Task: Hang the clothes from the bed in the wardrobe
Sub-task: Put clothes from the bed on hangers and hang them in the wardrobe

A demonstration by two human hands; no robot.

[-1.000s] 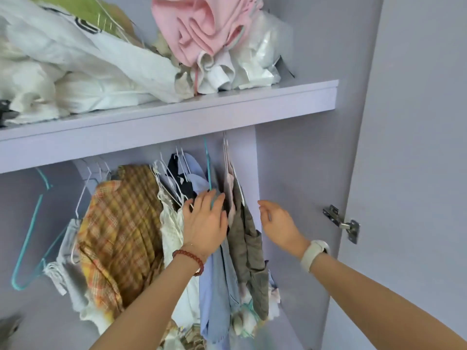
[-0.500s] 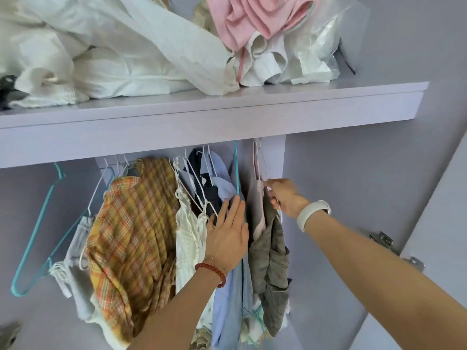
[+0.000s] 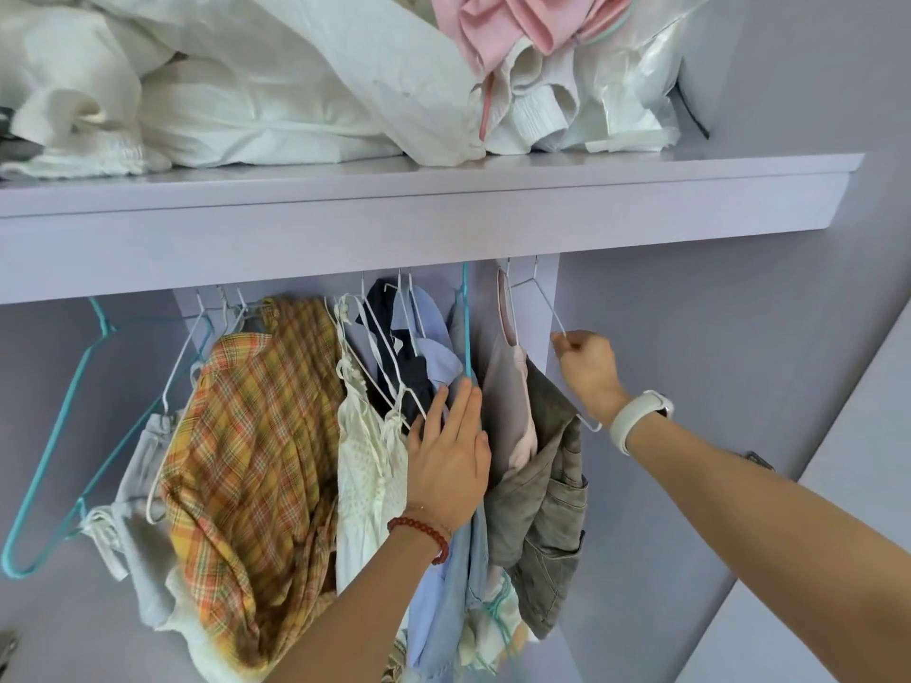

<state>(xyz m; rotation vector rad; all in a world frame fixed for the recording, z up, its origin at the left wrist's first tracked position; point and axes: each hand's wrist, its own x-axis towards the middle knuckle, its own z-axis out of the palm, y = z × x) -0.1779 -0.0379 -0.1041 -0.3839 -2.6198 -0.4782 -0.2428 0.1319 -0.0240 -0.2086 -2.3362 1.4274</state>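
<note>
A white wire hanger (image 3: 552, 313) is being pinched at its sloping arm by the right hand (image 3: 586, 369), fingers closed on it. Just below that grip, olive shorts (image 3: 547, 505) are hanging (the rail is hidden behind the shelf (image 3: 443, 229)). Neighbouring clothes (image 3: 374, 436) are being pressed aside by the left hand (image 3: 448, 460), flat and open, holding nothing. The hook is best being kept level while this gap is being held.

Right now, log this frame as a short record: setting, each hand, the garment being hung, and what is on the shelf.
setting: open lilac wardrobe, clothes hanging under its shelf
left hand: flat against hung clothes, holding them aside
right hand: pinching thin white wire hanger
garment on that hanger: olive-grey cargo shorts
neighbour: orange plaid shirt
on shelf: white bedding, pink cloth
</note>
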